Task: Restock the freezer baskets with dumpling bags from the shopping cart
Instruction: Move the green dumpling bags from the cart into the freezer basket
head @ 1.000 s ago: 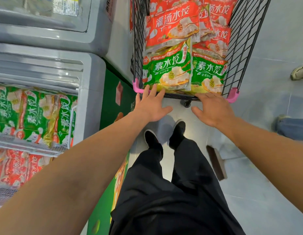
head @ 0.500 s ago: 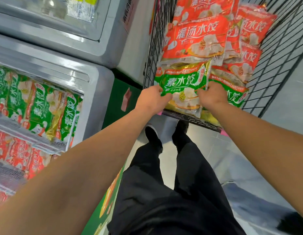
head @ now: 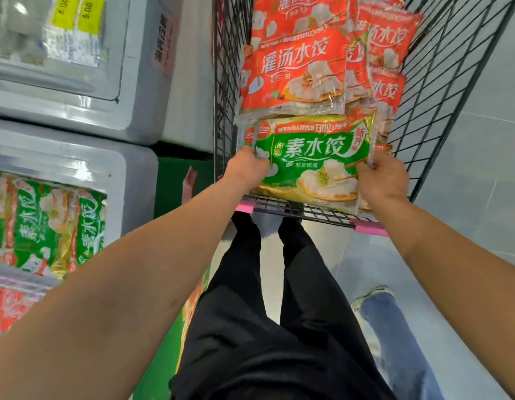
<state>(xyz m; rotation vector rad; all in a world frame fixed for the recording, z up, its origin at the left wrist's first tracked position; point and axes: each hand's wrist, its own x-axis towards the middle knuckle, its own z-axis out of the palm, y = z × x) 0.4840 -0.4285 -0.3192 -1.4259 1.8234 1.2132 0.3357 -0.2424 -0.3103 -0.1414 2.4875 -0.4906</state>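
Grey tiled floor (head: 467, 168) under us; freezer (head: 129, 180) at left, wire cart (head: 441, 90) ahead. Our left hand (head: 246, 168) and right hand (head: 383, 180) each grip a side edge of the green bag (head: 314, 160), fingers curled round it, at the cart's near end. Red bags (head: 296, 70) lie stacked behind it. Green and red bags (head: 48, 226) fill the freezer. Another person's jeans leg (head: 395, 327) stands at right.

a shop: chest freezers (head: 77, 157) at nine o'clock stocked with dumpling bags (head: 48, 226), yellow price tags (head: 77, 13) at eleven, wire shopping cart (head: 441, 82) at twelve.
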